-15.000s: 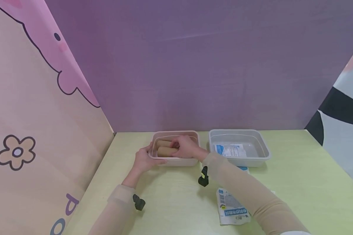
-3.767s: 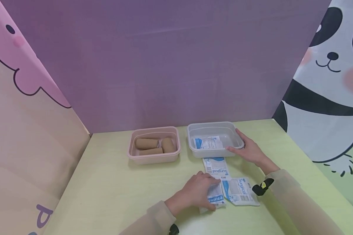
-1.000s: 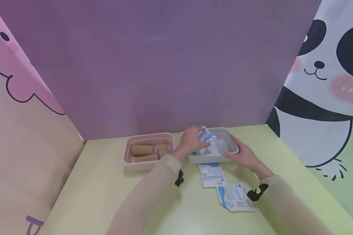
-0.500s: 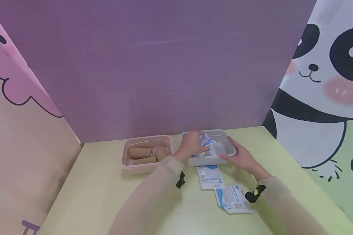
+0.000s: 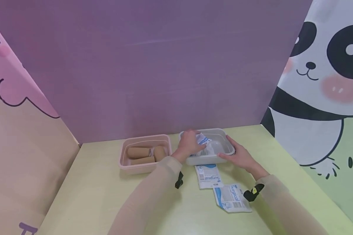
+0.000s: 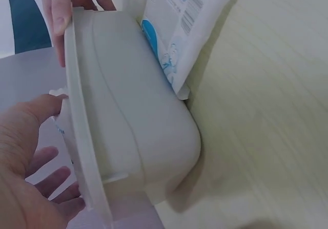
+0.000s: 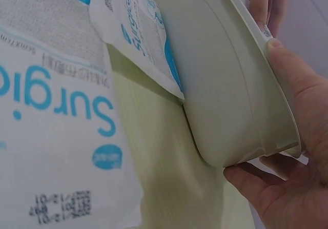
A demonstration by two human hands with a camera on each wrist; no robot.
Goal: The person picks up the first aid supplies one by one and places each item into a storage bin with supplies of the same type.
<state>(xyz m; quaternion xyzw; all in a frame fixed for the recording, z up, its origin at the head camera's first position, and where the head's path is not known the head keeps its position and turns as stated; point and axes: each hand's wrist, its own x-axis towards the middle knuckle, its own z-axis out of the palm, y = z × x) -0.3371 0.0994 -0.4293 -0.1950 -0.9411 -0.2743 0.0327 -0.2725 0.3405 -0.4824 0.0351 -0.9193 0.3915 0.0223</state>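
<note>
My left hand (image 5: 189, 143) reaches over the left end of the whitish plastic box (image 5: 209, 160) and pinches a white and blue gauze packet (image 5: 202, 139) inside it. Under that packet lies more white packaging, partly covered. In the left wrist view, the thumb and spread fingers show beside the box rim, the packet's edge between them. My right hand (image 5: 239, 156) grips the box's right end, thumb on the front rim and fingers around the far side. Two "Surgical" gauze packets lie in front: one (image 5: 209, 178) right against the box, the other (image 5: 232, 199) nearer, slightly overlapping it.
Left of the whitish box stands a pink plastic box (image 5: 139, 168) holding a few tan bandage rolls (image 5: 139, 152). The light yellow table (image 5: 97, 182) meets a purple back wall (image 5: 164, 81). Printed side panels border it left and right.
Earlier, my hands worked at the pink box; later my left hand took a gauze packet from the table. It has since carried it into the whitish box and lowered it slightly.
</note>
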